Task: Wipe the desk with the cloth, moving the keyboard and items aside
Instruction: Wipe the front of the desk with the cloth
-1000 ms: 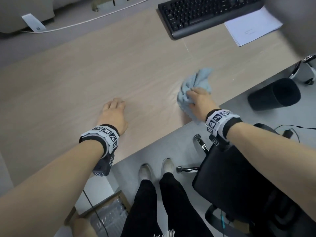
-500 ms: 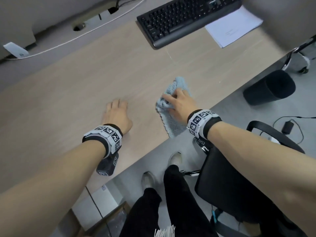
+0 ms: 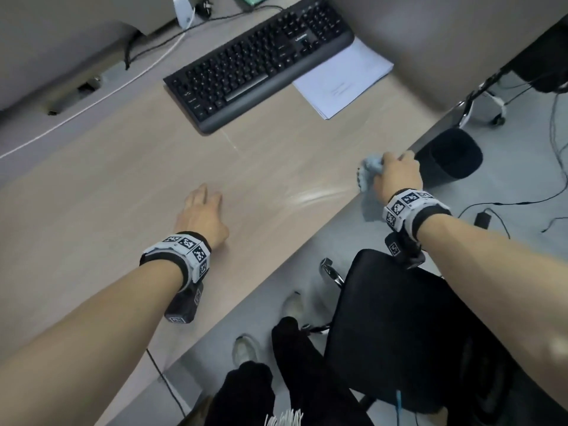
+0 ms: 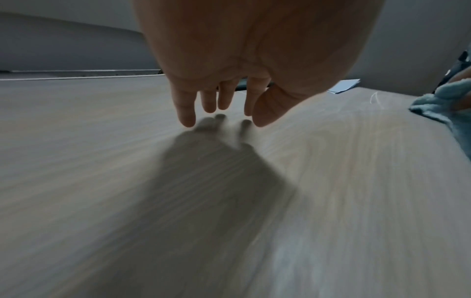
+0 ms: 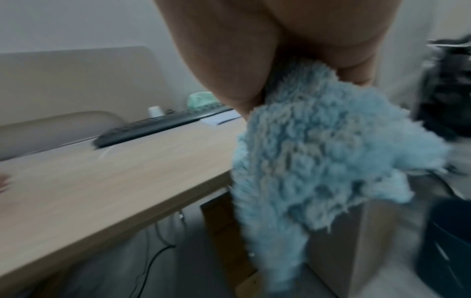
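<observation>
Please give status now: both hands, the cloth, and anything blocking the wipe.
Left hand open, flat over desk. Right hand grips blue cloth at desk's near edge, part hanging off. Keyboard and paper on the far side, not moved aside.

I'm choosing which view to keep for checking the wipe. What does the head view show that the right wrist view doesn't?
Only the head view shows the left hand whole and open on the desk, the wet streak, the office chair and the bin. Only the right wrist view shows the fluffy pile of the cloth, part of which hangs past the desk edge. Both show the right hand gripping the cloth, the keyboard and the paper.
</observation>
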### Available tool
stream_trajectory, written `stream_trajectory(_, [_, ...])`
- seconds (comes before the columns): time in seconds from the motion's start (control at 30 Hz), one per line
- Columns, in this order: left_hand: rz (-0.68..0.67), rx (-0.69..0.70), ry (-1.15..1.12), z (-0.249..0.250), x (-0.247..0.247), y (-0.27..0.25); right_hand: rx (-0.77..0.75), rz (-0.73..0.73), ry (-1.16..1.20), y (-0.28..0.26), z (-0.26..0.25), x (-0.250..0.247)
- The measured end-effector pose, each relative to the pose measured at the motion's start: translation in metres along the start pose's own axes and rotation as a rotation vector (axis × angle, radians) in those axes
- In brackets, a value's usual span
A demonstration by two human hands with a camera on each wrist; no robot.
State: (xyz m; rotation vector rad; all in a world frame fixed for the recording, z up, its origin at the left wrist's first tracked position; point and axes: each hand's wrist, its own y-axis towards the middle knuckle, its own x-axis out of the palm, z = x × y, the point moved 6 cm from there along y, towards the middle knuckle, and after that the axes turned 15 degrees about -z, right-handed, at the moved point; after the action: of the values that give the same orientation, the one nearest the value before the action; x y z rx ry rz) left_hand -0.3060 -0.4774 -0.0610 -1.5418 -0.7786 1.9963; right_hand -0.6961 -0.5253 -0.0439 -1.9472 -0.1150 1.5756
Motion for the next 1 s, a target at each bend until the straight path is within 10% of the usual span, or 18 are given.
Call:
stream_trajectory(0.3, [-0.073, -0.004, 0.070, 0.009, -0.017, 0.029, -0.823, -0.193, -0.099, -0.080, -0.163, 0.089])
stream_trajectory(0.6, [-0.035, 0.066, 0.156, 0.005, -0.025, 0.024, -0.165, -0.049, 0.082, 0.008, -0.044, 0.015])
stream_trajectory(0.83, [-0.074, 0.107, 0.214, 0.004, -0.041, 0.030, -0.729, -0.145, 0.006, -0.058, -0.187, 0.068])
stream_trajectory(1.0, [-0.092, 0.105, 0.276, 0.010, -0.050, 0.035, -0.583, -0.091, -0.044, -0.016, -0.150, 0.057])
